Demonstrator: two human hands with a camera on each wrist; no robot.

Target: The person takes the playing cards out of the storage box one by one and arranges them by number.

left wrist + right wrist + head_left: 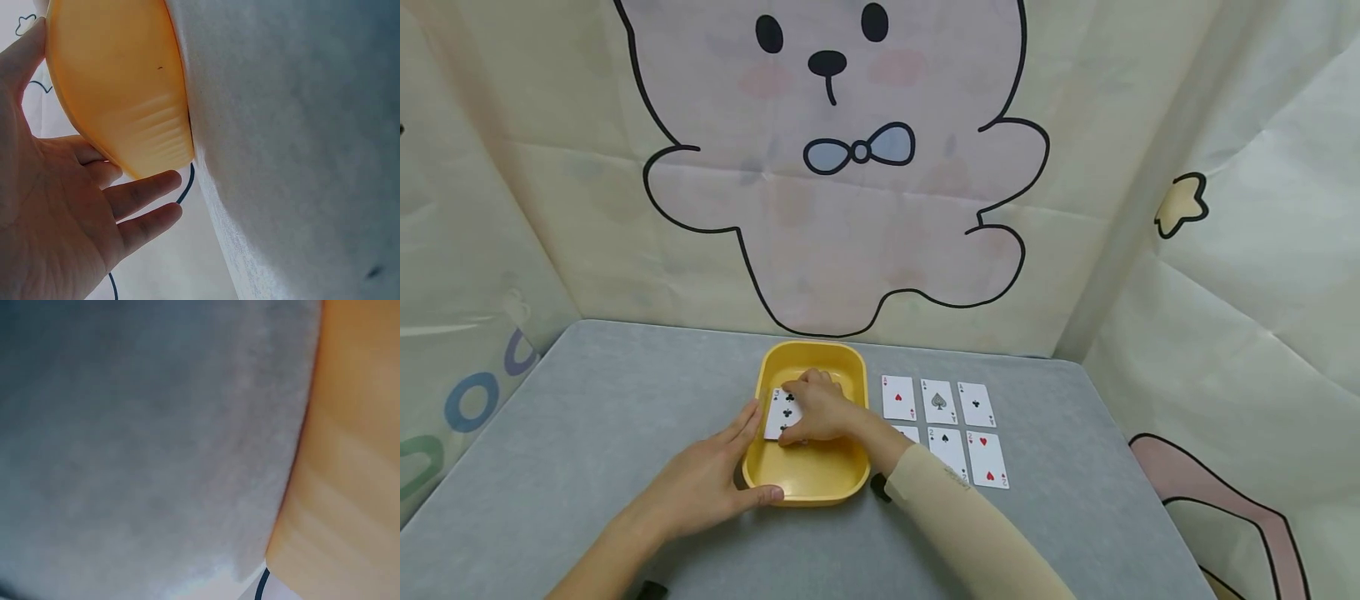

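Observation:
A yellow plastic tray (808, 492) with rounded corners stands on the table. My left hand (718, 475) spans its near left corner, thumb at the front rim and fingers along the left side. In the left wrist view, the outer fingers lie straight against the tray's ribbed wall (150, 125). Inside the tray, my right hand (822, 406) pinches a playing card (784, 412) with club pips between thumb and fingers, at its top and bottom edges. Part of the card is covered by that hand. The right wrist view leaves out the hand, catching only the tray's outer wall (350, 487).
Right of the tray, playing cards lie face up in two rows: ace of hearts (898, 397), ace of spades (938, 402), ace of clubs (976, 404), then two of spades (947, 450), two of hearts (988, 458) and one partly hidden by the right arm. Printed curtains surround the grey table (647, 392).

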